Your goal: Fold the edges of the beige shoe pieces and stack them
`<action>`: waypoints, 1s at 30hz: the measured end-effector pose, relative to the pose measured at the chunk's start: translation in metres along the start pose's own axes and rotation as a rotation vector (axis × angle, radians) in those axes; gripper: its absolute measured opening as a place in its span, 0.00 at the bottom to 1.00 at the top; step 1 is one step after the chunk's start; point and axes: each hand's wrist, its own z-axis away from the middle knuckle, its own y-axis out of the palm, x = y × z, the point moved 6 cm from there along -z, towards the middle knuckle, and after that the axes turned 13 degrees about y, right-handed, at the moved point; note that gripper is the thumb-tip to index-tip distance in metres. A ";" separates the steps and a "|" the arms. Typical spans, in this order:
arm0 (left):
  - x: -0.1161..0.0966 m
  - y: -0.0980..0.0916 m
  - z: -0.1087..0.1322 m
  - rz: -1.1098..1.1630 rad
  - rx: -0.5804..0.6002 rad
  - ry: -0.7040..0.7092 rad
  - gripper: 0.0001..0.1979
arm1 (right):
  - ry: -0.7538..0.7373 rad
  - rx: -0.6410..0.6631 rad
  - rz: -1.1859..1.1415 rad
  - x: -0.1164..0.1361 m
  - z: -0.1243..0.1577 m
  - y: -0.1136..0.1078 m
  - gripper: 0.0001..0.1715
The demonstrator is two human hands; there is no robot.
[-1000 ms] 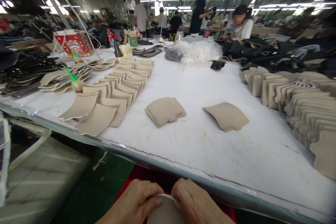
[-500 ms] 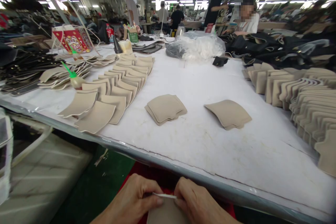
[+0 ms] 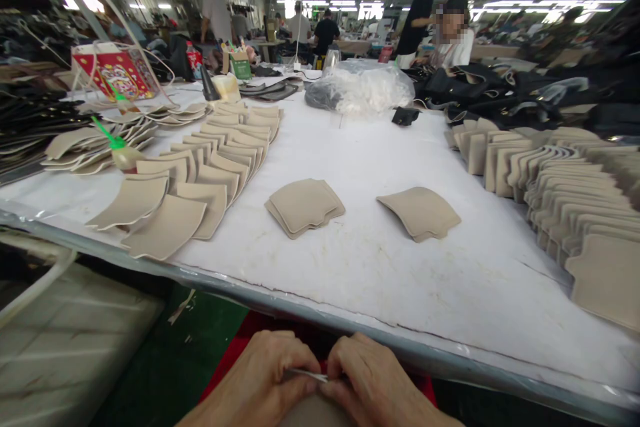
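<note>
Below the table's front edge, my left hand [image 3: 273,370] and my right hand [image 3: 363,373] both pinch the far edge of a beige fabric panel [image 3: 315,411]. The fingers are close together, almost meeting at a thin white edge. Much of the panel lies under my hands and past the bottom of the view. On the white table [image 3: 330,280] ahead lie two small stacks of similar panels: a left stack [image 3: 305,207] and a right stack [image 3: 420,212].
Overlapping beige panels [image 3: 210,167] run along the left, beside a green-tipped glue bottle [image 3: 123,152]. More panels [image 3: 575,193] line the right. A plastic bag [image 3: 363,87] and black goods [image 3: 490,90] sit at the back. Several people stand or sit beyond.
My hands have drawn closer together along the panel's edge, and the white strip between them is narrower. The view has shifted slightly to the right.
</note>
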 end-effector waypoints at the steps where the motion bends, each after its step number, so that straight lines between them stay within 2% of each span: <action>1: 0.000 0.002 0.000 0.010 0.001 0.011 0.10 | -0.002 -0.020 -0.030 0.000 0.003 -0.004 0.14; 6: 0.003 0.008 0.001 -0.023 0.033 0.085 0.10 | 0.080 0.069 -0.118 -0.003 0.013 -0.019 0.18; 10: 0.001 0.009 0.002 -0.090 0.082 0.130 0.13 | 0.190 0.168 -0.191 -0.012 0.018 -0.018 0.21; 12: -0.001 0.008 0.002 -0.092 0.089 0.135 0.14 | 0.181 0.187 -0.210 -0.013 0.019 -0.016 0.23; 14: -0.002 0.010 0.002 -0.097 0.100 0.136 0.15 | 0.120 0.189 -0.191 -0.010 0.018 -0.013 0.19; 17: -0.002 0.014 0.001 -0.143 0.132 0.151 0.16 | 0.050 0.157 -0.156 -0.007 0.014 -0.010 0.08; 19: -0.001 0.017 0.000 -0.163 0.139 0.176 0.17 | 0.021 0.127 -0.161 -0.007 0.012 -0.009 0.04; 24: 0.003 0.014 0.004 -0.169 0.107 0.183 0.16 | -0.008 0.107 -0.191 -0.009 0.014 -0.010 0.04; 30: 0.009 0.006 0.008 -0.186 0.082 0.094 0.12 | 0.053 0.107 -0.213 -0.014 0.018 -0.016 0.05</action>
